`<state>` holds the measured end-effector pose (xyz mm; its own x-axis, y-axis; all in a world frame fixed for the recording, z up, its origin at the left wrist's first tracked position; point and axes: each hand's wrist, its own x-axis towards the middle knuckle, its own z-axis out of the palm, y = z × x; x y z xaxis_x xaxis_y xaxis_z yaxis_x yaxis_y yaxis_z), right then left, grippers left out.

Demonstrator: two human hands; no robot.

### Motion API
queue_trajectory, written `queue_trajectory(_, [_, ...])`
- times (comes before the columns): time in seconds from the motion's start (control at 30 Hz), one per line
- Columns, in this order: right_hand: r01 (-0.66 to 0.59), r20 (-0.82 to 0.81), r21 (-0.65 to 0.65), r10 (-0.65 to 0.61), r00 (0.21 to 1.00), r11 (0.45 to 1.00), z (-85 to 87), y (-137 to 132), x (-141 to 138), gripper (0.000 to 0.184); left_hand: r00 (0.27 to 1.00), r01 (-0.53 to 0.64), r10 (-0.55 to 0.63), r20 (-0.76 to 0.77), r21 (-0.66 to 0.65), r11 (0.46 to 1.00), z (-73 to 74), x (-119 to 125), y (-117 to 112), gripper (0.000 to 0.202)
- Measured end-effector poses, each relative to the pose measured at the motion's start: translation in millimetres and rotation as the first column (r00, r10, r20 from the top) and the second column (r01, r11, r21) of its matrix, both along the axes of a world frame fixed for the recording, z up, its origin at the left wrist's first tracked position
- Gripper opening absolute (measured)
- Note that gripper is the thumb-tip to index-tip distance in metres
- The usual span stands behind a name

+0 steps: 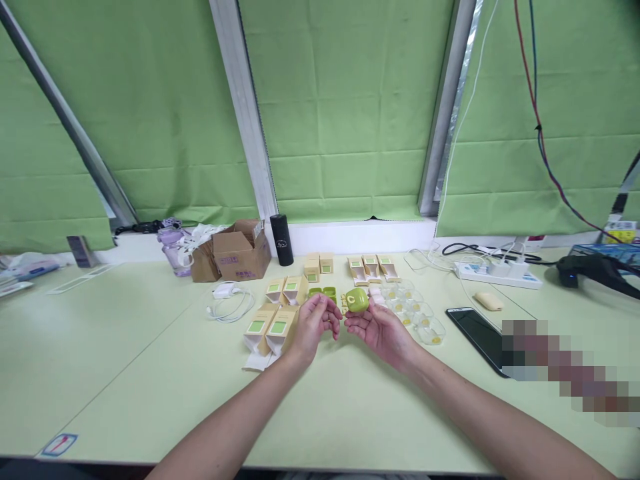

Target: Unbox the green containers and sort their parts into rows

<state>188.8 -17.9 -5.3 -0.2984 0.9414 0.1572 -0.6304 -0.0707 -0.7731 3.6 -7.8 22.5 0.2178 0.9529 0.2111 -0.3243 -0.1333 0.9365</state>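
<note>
Between the thumb and fingers of my right hand (383, 331) is a small green rounded case (357, 300) with a pale ring-shaped mark on its face. My left hand (317, 323) is beside it on the left, fingers loosely curled and apart, with nothing visible in them. Small yellow pieces (343, 303) show in the gap between the hands; I cannot tell what they are. Behind my left hand are more green cases (329, 292). Small kraft boxes with green labels (277, 327) stand left of it. Clear plastic cups with yellow spots (407, 307) lie right of the case.
Open cartons (357, 270) stand farther back, near a black cylinder (281, 240) and a cardboard box (243, 253). A white charger cable (233, 303) lies left. On the right are a phone (475, 333), a cream oval object (489, 301) and a power strip (497, 275).
</note>
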Motion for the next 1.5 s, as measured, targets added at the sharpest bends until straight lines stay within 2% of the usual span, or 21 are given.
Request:
queue_trajectory(0.13, [0.033, 0.027, 0.032, -0.034, 0.999, 0.999, 3.1, -1.2, 0.1, 0.036, 0.998, -0.056, 0.056, -0.014, 0.037, 0.998, -0.6, -0.2, 1.8, 0.047])
queue_trajectory(0.27, [0.145, 0.078, 0.097, -0.152, 0.985, 0.985, 3.1, -1.3, -1.1, 0.046, 0.987, -0.148, 0.154, -0.04, 0.115, 0.982, 0.0, 0.5, 2.0, 0.045])
queue_trajectory(0.43, [0.271, 0.17, 0.251, -0.318, 0.933, 0.929, -0.1, -0.4, -3.8, 0.043, 0.969, -0.21, 0.232, -0.088, 0.206, 0.956, 0.4, 3.8, -1.5, 0.036])
queue_trajectory(0.6, [0.316, 0.25, 0.394, -0.432, 0.867, 0.863, -6.2, 0.5, -5.6, 0.041, 0.971, -0.173, 0.208, -0.117, 0.255, 0.952, -1.1, 7.2, -6.3, 0.03])
queue_trajectory(0.77, [0.314, 0.331, 0.493, -0.509, 0.794, 0.811, -9.1, -1.4, -5.7, 0.038, 0.969, -0.13, 0.184, -0.167, 0.291, 0.948, -9.8, 7.5, -5.2, 0.035])
queue_trajectory(0.97, [0.321, 0.352, 0.588, -0.592, 0.725, 0.742, -6.5, -3.8, -5.3, 0.035, 0.954, -0.091, 0.176, -0.242, 0.325, 0.941, -14.2, 8.0, -4.8, 0.041])
queue_trajectory(1.27, [0.294, 0.393, 0.639, -0.631, 0.669, 0.71, -10.1, -1.8, -3.1, 0.037, 0.962, -0.057, 0.143, -0.232, 0.339, 0.939, -15.8, 6.0, -3.5, 0.042])
queue_trajectory(1.37, [0.26, 0.406, 0.703, -0.674, 0.617, 0.662, -8.0, -3.2, -1.6, 0.037, 0.956, -0.066, 0.158, -0.245, 0.345, 0.936, -17.4, 5.6, -2.9, 0.043])
queue_trajectory(1.5, [0.196, 0.4, 0.801, -0.749, 0.528, 0.566, -2.8, -5.2, 1.6, 0.038, 0.949, -0.049, 0.154, -0.274, 0.356, 0.933, -18.7, 5.9, -2.7, 0.044])
